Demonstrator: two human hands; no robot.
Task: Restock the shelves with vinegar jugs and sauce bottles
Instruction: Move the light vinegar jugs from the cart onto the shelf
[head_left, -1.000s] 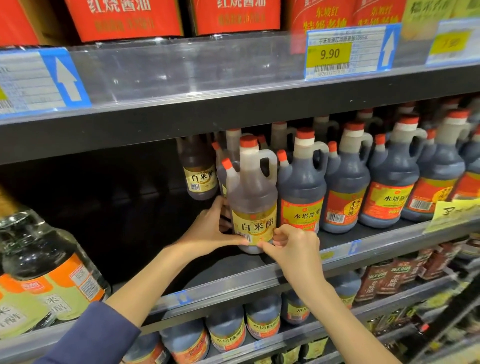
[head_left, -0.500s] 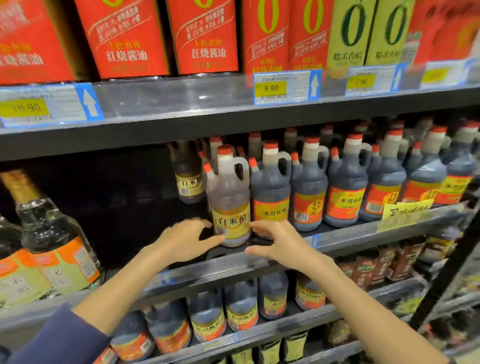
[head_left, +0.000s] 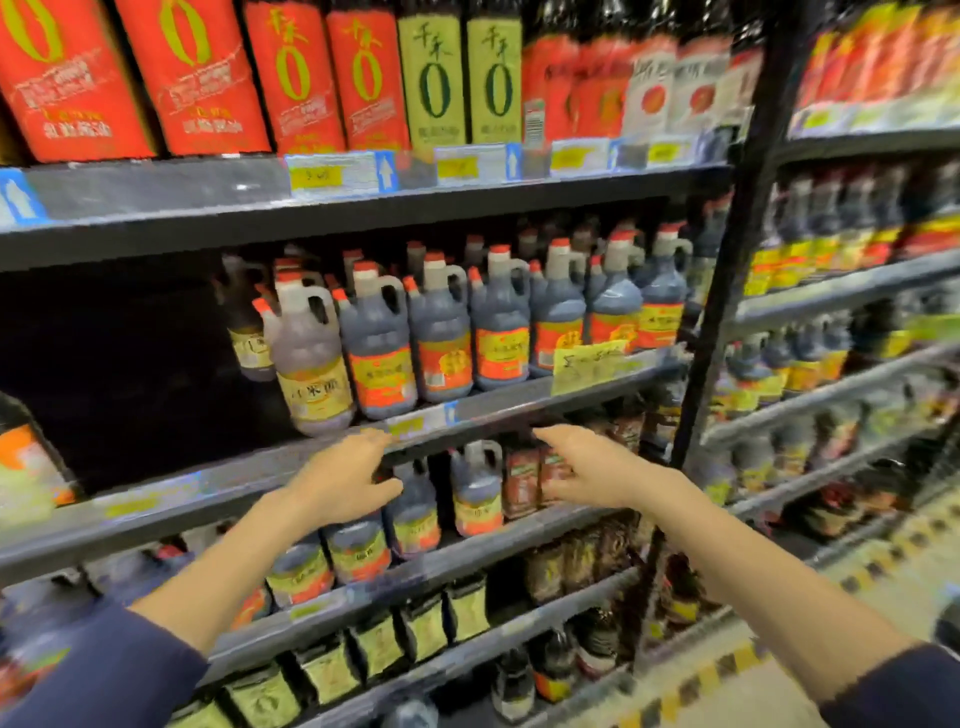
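A yellow-labelled vinegar jug (head_left: 311, 364) with a red cap stands upright at the front of the middle shelf (head_left: 498, 405), left of a row of dark red-labelled jugs (head_left: 441, 332). My left hand (head_left: 343, 483) hovers below the shelf edge, fingers relaxed and holding nothing. My right hand (head_left: 592, 467) is also free of any object, fingers extended toward the left, in front of the lower shelf. Neither hand touches the jug. The frame is motion-blurred.
A dark gap lies on the middle shelf left of the yellow-labelled jug. Tall red and green sauce bottles (head_left: 363, 78) fill the top shelf. More jugs (head_left: 478, 493) and dark packets (head_left: 421, 634) sit on lower shelves. A black upright post (head_left: 727, 270) separates a second shelving bay at right.
Both hands let go of the yellow-labelled jug and drew back and down from the shelf. The view pulled away and swung right, showing more of the aisle.
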